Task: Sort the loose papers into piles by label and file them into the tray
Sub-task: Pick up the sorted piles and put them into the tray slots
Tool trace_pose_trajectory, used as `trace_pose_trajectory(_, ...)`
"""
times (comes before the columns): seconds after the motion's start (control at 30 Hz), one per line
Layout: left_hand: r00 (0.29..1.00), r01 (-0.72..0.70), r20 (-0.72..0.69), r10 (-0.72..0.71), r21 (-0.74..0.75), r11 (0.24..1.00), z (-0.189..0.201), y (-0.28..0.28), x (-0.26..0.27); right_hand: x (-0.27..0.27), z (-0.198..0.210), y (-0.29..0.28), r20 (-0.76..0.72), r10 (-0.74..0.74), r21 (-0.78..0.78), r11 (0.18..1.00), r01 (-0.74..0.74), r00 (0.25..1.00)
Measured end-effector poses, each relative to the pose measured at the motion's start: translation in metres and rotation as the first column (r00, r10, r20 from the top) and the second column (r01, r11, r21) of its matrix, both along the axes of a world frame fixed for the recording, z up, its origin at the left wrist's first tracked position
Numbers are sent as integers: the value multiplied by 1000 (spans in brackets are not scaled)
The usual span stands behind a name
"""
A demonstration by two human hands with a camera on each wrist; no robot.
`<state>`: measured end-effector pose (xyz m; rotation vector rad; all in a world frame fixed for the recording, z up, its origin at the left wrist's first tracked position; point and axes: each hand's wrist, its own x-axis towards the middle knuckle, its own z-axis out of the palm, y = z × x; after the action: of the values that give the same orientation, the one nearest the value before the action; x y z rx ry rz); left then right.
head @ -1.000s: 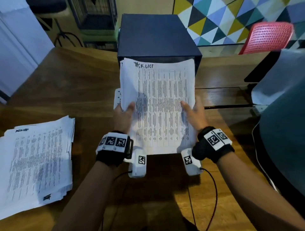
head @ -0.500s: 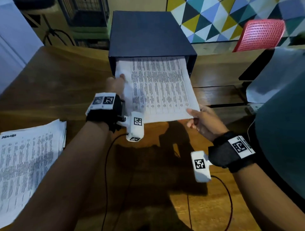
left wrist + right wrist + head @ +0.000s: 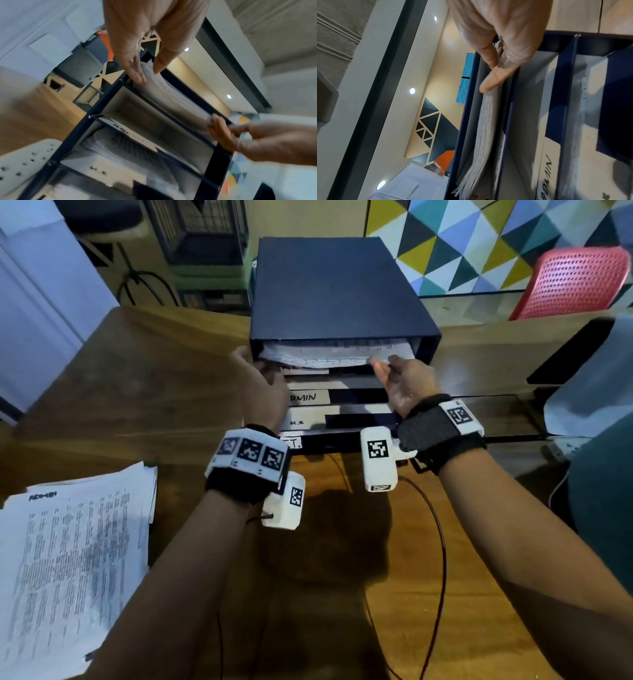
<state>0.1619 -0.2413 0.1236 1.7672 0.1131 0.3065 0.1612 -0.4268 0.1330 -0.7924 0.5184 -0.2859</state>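
Both of your hands are at the mouth of the top slot of the dark blue tray [image 3: 342, 289], one at each front corner of the paper stack [image 3: 335, 354] that lies inside it. Your left hand [image 3: 263, 378] pinches the stack's left corner between thumb and fingers; the left wrist view shows the sheets fanned between them. Your right hand [image 3: 404, 381] grips the right corner, its thumb [image 3: 494, 78] pressed along the sheet edges. The stack sits almost wholly inside the slot, only its front edge showing, slightly bowed.

Below your hands the tray has further slots, each with a white label on its front lip: the one directly under your hands reads ADMIN [image 3: 305, 398], the next H.R [image 3: 297, 422], and the lowest label [image 3: 291, 443] is mostly hidden by your left wrist. The wrist views show printed sheets in the H.R slot; the slot just under the stack looks bare as far as the blur allows.

Well to the left of your left forearm, on the wooden desk [image 3: 137, 371], lies a loose pile of printed papers [image 3: 68, 559] headed ADMIN.
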Motion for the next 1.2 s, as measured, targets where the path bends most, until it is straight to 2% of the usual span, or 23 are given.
trace_pose_trajectory(0.1, 979, 3, 203, -31, 139, 990, -11, -6, -3, 17, 3, 6, 53, -75, 34, 997, 73, 996)
trace_pose_trajectory(0.17, 973, 30, 204, -106, 344, 938, -13, -9, -2, 24, 4, 8, 76, -101, 83, 992, 95, 992)
trace_pose_trajectory(0.23, 986, 90, 67, -154, 563, 822, -17, -9, 6, 30, 0, 10, 68, -66, 86, 994, 60, 995)
trace_pose_trajectory(0.3, 979, 193, -102, -175, 735, 650, -21, -7, 15, 34, -4, 10, 30, -20, 29, 999, 20, 999)
trace_pose_trajectory(0.33, 972, 228, -148, -183, 778, 585, -22, -6, 19, 36, -7, 9, 18, -1, 13, 1000, 0, 1000)
trace_pose_trajectory(0.4, 966, 251, -179, -185, 811, 528, -25, -6, 23, 37, -9, 8, 7, 62, -16, 998, -62, 998)
trace_pose_trajectory(0.57, 954, 295, -217, -205, 797, 527, -23, -5, 23, 22, -8, 8, -20, 152, -98, 983, -154, 988)
trace_pose_trajectory(0.67, 947, 299, -173, -272, 787, 541, -23, 6, 16, 3, -13, 21, -17, 183, -167, 969, -184, 983)
trace_pose_trajectory(0.8, 940, 177, 79, -333, 722, 669, -27, 42, -4, -32, -20, 64, -80, 310, -308, 896, -319, 947)
trace_pose_trajectory(0.87, 953, 148, 93, -289, 689, 709, -32, 71, -16, -50, -28, 94, -149, 386, -384, 826, -413, 910)
trace_pose_trajectory(0.97, 981, 161, -21, -195, 650, 742, -49, 130, -31, -68, -48, 144, -281, 473, -454, 702, -549, 835)
trace_pose_trajectory(1.07, 980, 184, -181, -86, 642, 744, -77, 201, -46, -81, -74, 202, -394, 552, -442, 587, -678, 735)
trace_pose_trajectory(1.2, 932, 156, -346, 109, 653, 741, -115, 292, -67, -97, -106, 272, -545, 652, -381, 368, -848, 527)
